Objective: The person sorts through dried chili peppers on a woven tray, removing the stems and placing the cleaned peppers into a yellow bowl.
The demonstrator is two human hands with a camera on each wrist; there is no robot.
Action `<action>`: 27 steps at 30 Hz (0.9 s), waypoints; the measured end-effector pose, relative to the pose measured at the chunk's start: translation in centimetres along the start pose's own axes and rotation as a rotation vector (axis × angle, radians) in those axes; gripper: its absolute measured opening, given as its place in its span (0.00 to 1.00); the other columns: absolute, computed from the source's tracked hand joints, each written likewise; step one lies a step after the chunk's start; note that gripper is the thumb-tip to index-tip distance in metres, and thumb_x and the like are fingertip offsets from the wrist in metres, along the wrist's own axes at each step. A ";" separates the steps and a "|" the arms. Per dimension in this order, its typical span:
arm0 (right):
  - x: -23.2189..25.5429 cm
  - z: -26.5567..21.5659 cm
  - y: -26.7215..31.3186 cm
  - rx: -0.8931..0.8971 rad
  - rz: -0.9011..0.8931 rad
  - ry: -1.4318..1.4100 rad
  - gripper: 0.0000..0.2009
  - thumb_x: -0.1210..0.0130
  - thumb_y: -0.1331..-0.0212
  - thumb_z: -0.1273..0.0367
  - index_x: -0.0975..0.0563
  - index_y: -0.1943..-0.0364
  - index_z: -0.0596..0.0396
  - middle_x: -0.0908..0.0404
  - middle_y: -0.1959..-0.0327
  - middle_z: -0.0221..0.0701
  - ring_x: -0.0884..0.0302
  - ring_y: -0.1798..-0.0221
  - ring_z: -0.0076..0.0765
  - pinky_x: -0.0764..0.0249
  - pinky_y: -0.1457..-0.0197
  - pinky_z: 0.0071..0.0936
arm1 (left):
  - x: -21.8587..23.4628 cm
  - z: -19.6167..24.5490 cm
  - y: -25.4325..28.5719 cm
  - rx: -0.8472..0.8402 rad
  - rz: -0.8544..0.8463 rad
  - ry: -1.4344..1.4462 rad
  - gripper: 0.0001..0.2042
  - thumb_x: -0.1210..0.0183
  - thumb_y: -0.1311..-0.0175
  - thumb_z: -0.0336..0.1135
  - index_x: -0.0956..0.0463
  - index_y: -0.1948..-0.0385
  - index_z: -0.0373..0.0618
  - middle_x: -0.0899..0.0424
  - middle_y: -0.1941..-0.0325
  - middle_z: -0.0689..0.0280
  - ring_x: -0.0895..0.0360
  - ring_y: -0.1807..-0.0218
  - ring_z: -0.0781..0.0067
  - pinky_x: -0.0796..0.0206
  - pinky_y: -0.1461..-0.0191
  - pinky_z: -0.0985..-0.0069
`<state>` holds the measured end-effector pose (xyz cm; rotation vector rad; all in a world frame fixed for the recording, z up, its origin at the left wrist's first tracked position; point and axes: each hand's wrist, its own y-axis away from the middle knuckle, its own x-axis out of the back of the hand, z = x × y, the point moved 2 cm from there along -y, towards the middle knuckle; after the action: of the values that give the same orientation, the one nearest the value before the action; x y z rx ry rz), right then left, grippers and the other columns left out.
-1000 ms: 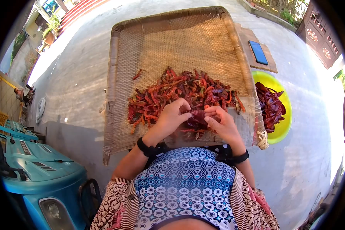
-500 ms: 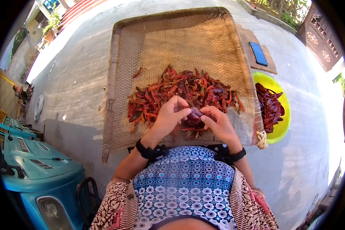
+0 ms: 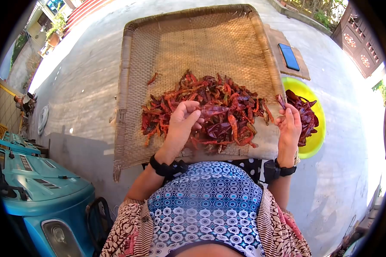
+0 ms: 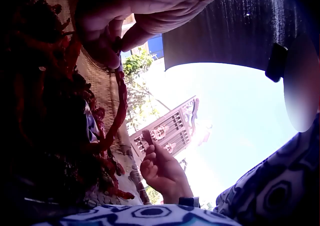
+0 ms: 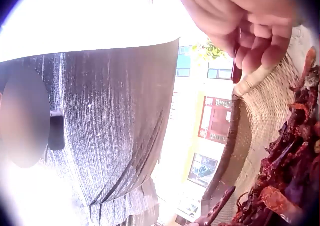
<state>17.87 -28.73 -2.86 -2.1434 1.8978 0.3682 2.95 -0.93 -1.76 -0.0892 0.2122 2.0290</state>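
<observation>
In the head view, my left hand [image 3: 181, 126] pinches a dried red chili pepper [image 3: 214, 111] by one end, over a heap of dried chilies [image 3: 171, 105] on a woven tray [image 3: 201, 47]. The left wrist view shows this hand's thumb and fingertips pressed together over the chili's end. Off to the right, my right hand [image 3: 288, 126] holds a small dark red chili piece [image 3: 281, 101] between thumb and fingers, above the tray's right rim. Beside that hand stands a yellow-green bowl [image 3: 321, 128] holding glossy dark red chilies [image 3: 302, 113].
A blue phone [image 3: 289, 57] lies on cardboard [image 3: 302, 70] beyond the bowl. At the lower left stands a teal vehicle [image 3: 47, 188]. A coiled hose [image 3: 43, 119] lies on the concrete floor [image 3: 85, 77]. One stray chili [image 3: 152, 79] sits apart from the heap.
Both hands were together on a dark chili over the heap. Now they are apart: the right has moved to the tray's right rim with a piece, the left slightly up and left with a chili.
</observation>
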 end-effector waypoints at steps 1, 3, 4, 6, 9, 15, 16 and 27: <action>0.2 -1.6 0.6 0.101 0.208 -0.143 0.18 0.51 0.30 0.65 0.34 0.39 0.50 0.22 0.56 0.31 0.25 0.67 0.19 0.28 0.61 0.18 | -0.1 -0.1 0.0 0.010 -0.025 -0.005 0.10 0.48 0.31 0.29 0.30 0.50 0.40 0.24 0.59 0.65 0.22 0.61 0.77 0.27 0.62 0.81; 0.1 -1.9 0.8 0.137 0.233 -0.026 0.20 0.51 0.30 0.65 0.37 0.36 0.49 0.22 0.54 0.32 0.26 0.66 0.20 0.28 0.61 0.18 | -0.3 -0.1 -0.1 0.028 -0.074 -0.019 0.10 0.49 0.30 0.29 0.29 0.51 0.39 0.23 0.60 0.65 0.22 0.60 0.77 0.27 0.60 0.81; -0.4 -1.8 1.2 0.132 0.224 0.017 0.19 0.51 0.31 0.65 0.34 0.38 0.49 0.21 0.55 0.31 0.26 0.66 0.19 0.28 0.61 0.18 | -0.5 -0.2 -0.1 0.032 -0.097 -0.043 0.09 0.48 0.30 0.29 0.28 0.52 0.39 0.23 0.59 0.65 0.21 0.59 0.75 0.26 0.60 0.79; -1.2 0.0 1.5 0.027 -0.082 0.193 0.16 0.50 0.31 0.65 0.30 0.42 0.52 0.21 0.59 0.29 0.26 0.67 0.18 0.28 0.63 0.17 | -0.9 -0.4 -0.1 0.042 -0.147 -0.094 0.08 0.48 0.30 0.30 0.27 0.53 0.39 0.22 0.57 0.64 0.21 0.58 0.72 0.26 0.58 0.77; -4.8 1.7 3.7 -0.106 -0.487 0.382 0.12 0.49 0.32 0.66 0.25 0.49 0.57 0.21 0.67 0.26 0.26 0.71 0.17 0.30 0.68 0.16 | -1.9 -0.5 0.5 0.025 -0.241 -0.117 0.08 0.47 0.30 0.30 0.27 0.53 0.41 0.22 0.57 0.65 0.20 0.60 0.76 0.26 0.59 0.79; -6.9 3.1 5.1 -0.224 -0.621 0.410 0.07 0.48 0.32 0.69 0.25 0.57 0.58 0.23 0.72 0.24 0.28 0.74 0.15 0.32 0.70 0.16 | -1.5 -0.7 0.6 0.037 -0.272 -0.243 0.10 0.45 0.31 0.31 0.28 0.51 0.41 0.22 0.56 0.66 0.21 0.62 0.78 0.28 0.61 0.81; -6.4 3.0 4.7 -0.238 -0.604 0.394 0.07 0.48 0.32 0.69 0.25 0.58 0.58 0.23 0.71 0.23 0.28 0.74 0.15 0.32 0.70 0.15 | -1.7 0.0 0.6 0.078 -0.263 -0.294 0.11 0.45 0.32 0.31 0.28 0.51 0.40 0.22 0.57 0.65 0.22 0.62 0.76 0.28 0.59 0.79; 1.5 1.0 -0.3 -0.265 -0.003 -0.599 0.14 0.55 0.29 0.60 0.27 0.48 0.52 0.23 0.67 0.22 0.28 0.70 0.21 0.30 0.66 0.20 | -1.4 -0.7 0.9 -0.213 -0.389 -1.009 0.14 0.39 0.42 0.29 0.26 0.55 0.41 0.28 0.60 0.61 0.25 0.60 0.63 0.33 0.53 0.68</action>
<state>18.32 -29.78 -4.30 -1.8778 1.5592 1.1670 2.73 -2.69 -2.12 0.6961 -0.6107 1.4871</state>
